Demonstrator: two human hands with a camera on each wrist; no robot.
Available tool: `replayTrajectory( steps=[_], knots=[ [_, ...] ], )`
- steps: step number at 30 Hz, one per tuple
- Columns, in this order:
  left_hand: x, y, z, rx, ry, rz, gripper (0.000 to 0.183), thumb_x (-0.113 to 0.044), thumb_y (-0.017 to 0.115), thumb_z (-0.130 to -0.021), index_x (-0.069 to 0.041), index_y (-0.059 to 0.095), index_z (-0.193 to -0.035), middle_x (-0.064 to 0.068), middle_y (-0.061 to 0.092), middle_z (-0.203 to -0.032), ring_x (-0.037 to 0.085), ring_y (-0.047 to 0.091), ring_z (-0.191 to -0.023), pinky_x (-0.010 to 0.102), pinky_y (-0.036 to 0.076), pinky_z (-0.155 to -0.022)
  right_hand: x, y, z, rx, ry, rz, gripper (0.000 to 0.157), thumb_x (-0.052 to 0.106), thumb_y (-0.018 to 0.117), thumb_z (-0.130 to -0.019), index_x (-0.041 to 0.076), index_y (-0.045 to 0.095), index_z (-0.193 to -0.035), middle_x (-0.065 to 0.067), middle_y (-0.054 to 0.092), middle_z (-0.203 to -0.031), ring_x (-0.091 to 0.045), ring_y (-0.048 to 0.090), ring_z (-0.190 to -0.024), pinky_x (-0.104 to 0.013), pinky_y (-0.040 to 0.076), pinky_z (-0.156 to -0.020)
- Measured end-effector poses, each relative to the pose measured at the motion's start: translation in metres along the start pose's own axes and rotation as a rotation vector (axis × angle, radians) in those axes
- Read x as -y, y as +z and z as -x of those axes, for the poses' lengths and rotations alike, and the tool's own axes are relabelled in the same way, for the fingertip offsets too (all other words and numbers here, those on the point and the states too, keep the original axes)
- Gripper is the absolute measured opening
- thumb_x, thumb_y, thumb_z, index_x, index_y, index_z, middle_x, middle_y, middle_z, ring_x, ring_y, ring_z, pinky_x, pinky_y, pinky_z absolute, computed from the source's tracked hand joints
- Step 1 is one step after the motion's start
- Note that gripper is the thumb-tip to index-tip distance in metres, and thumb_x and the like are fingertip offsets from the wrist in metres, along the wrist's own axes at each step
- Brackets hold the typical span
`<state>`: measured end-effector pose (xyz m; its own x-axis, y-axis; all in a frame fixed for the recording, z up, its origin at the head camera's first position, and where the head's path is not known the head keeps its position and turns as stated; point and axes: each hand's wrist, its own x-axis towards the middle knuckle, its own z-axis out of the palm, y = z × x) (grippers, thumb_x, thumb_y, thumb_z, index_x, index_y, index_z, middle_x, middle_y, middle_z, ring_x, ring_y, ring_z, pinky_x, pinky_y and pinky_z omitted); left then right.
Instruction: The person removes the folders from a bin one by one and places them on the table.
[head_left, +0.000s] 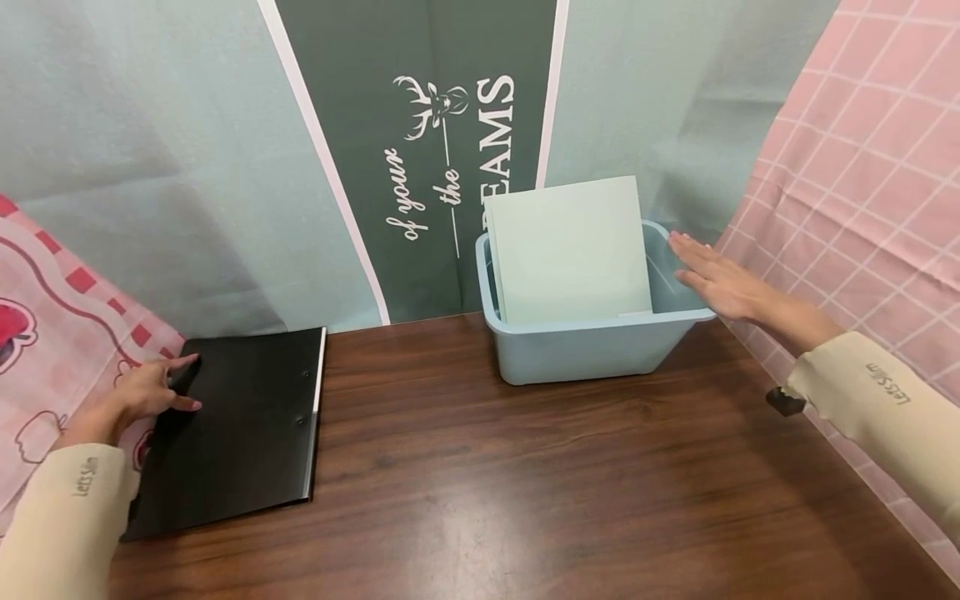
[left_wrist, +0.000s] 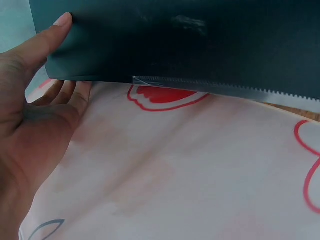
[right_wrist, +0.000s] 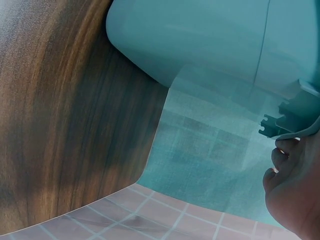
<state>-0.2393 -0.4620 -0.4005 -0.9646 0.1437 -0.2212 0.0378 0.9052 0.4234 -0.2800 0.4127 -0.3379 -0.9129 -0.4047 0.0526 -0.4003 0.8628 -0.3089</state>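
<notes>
On the left of the table lies a black file folder [head_left: 240, 417], with small rivets and a pale strip along its right edge. My left hand [head_left: 153, 390] pinches its left side. In the left wrist view the thumb [left_wrist: 47, 40] presses on the dark face while the other fingers go behind its edge. A light blue plastic bin [head_left: 585, 354] stands at the back right. My right hand [head_left: 723, 282] holds the bin's right rim; in the right wrist view its fingertips [right_wrist: 280, 157] tuck under that rim. Flat pale green folders [head_left: 570, 250] lean upright inside the bin.
The brown wooden table [head_left: 465, 467] runs between the folder and the bin. A grey-green printed cloth [head_left: 172, 150] hangs behind. Pink cloths stand at both sides, one with a white grid [head_left: 862, 142] on the right and one with fruit prints [head_left: 45, 317] on the left.
</notes>
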Motion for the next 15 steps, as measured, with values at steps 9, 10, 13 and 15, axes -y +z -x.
replayTrajectory(
  steps=[9, 10, 13, 15],
  knots=[
    [0.003, 0.005, 0.001, -0.014, 0.013, -0.026, 0.1, -0.009, 0.086, -0.084, 0.023, 0.022, -0.153, 0.043, 0.053, -0.098, 0.033, 0.047, -0.075, 0.039, 0.044, -0.071, 0.004, -0.001, 0.003, -0.01, -0.001, -0.021, 0.066, 0.027, 0.031, -0.116, -0.008, 0.006, -0.165, -0.028, 0.0, -0.173, -0.048, 0.0, -0.161, -0.048, -0.005, -0.131],
    [0.003, 0.007, 0.001, -0.013, 0.021, -0.026, 0.099, -0.008, 0.086, -0.085, 0.023, 0.022, -0.153, 0.052, 0.05, -0.109, 0.042, 0.052, -0.08, 0.043, 0.049, -0.073, 0.004, -0.001, 0.002, -0.012, -0.001, -0.023, 0.066, 0.027, 0.032, -0.116, -0.008, 0.006, -0.165, -0.028, 0.0, -0.173, -0.048, 0.001, -0.161, -0.048, -0.005, -0.131],
    [0.003, 0.009, 0.002, -0.017, 0.057, -0.045, 0.099, -0.006, 0.088, -0.084, 0.027, 0.022, -0.15, 0.06, 0.034, -0.137, 0.064, 0.053, -0.109, 0.065, 0.052, -0.09, 0.003, 0.0, 0.002, -0.012, 0.002, -0.019, 0.066, 0.028, 0.031, -0.116, -0.008, 0.006, -0.166, -0.028, 0.0, -0.173, -0.048, 0.001, -0.161, -0.048, -0.005, -0.131],
    [0.003, 0.011, 0.004, -0.004, 0.064, -0.036, 0.101, -0.006, 0.087, -0.085, 0.027, 0.018, -0.151, 0.06, 0.03, -0.14, 0.071, 0.045, -0.12, 0.076, 0.044, -0.097, 0.002, 0.0, 0.002, -0.007, 0.006, -0.016, 0.066, 0.027, 0.031, -0.116, -0.008, 0.006, -0.166, -0.027, 0.0, -0.173, -0.048, 0.001, -0.161, -0.048, -0.005, -0.131]
  ],
)
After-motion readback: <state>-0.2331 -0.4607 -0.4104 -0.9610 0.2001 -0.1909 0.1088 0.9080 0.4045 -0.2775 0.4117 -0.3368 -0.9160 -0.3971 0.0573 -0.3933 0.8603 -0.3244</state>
